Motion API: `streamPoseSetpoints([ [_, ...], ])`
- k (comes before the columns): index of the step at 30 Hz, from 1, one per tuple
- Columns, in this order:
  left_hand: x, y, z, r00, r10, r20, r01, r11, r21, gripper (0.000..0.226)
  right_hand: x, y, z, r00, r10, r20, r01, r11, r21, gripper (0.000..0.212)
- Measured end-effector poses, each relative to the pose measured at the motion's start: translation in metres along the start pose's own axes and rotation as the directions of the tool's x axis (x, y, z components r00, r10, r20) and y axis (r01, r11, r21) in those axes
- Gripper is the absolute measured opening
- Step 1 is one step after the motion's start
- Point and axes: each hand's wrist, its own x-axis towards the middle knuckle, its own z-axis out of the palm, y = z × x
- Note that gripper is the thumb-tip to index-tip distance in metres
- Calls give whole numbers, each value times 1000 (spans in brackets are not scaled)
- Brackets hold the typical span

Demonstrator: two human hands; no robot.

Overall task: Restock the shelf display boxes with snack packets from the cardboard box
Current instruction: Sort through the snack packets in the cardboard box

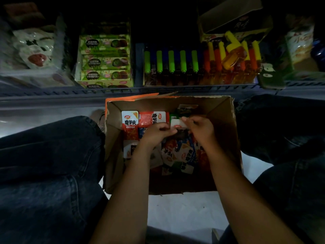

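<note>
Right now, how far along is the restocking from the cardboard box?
Early or midway, it seems. The green display box on the shelf already looks full. Both hands, left hand and right hand, hold a white packet over the cardboard box. Many snack packets remain inside, so much is left.

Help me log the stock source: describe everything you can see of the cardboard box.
The cardboard box is plain brown corrugated card, open at the top, with worn, ragged edges and an orange strip along its far rim. It sits on the pale floor between the person's knees, just below the shelf. Loose snack packets, mostly red, white and blue, lie jumbled inside. The left hand and right hand reach into it, together holding a small white packet.
</note>
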Motion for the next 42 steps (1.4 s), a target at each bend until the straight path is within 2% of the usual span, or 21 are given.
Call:
streamPoseSetpoints([
  [3,7,-3,3,996,18,-82,-26,995,-92,12,2,-1,2,997,55,52,-55,998,2,23],
  [6,13,-9,5,991,-43,-127,16,979,-205,17,3,10,9,990,113,87,-117,992,41,24],
  [8,16,-11,6,987,-95,-131,57,962,-266,20,3,18,15,977,187,99,-198,973,118,17],
  [10,21,-14,9,986,-115,-125,76,958,-278,18,5,26,22,961,256,107,-270,951,148,8],
  [11,24,-16,10,982,-115,-149,71,960,-272,19,7,31,25,956,277,98,-288,948,134,12],
  [13,35,-27,10,956,-73,-284,18,981,-193,24,10,41,29,951,305,58,-308,949,72,19],
  [15,44,-39,7,888,56,-457,-39,998,47,24,11,47,30,946,324,20,-325,944,54,28],
  [17,53,-49,3,832,180,-525,-49,966,253,29,11,52,32,940,339,24,-340,938,61,33],
  [23,75,-64,-14,869,299,-395,-35,832,553,63,15,59,37,924,382,-8,-380,921,85,35],
  [26,77,-65,-14,893,273,-358,31,755,655,69,16,62,37,909,416,-14,-412,904,119,24],
  [29,77,-65,-12,918,265,-294,66,630,774,69,15,62,35,896,443,-34,-435,890,137,18],
  [33,75,-65,-10,955,220,-199,32,590,807,74,16,69,30,884,465,-49,-456,880,129,15],
  [37,75,-65,-13,949,286,-131,-52,553,832,58,19,75,29,879,472,-65,-459,875,153,21],
  [42,75,-58,-9,929,355,-106,-131,584,801,23,16,71,26,870,486,-86,-457,859,230,6],
])
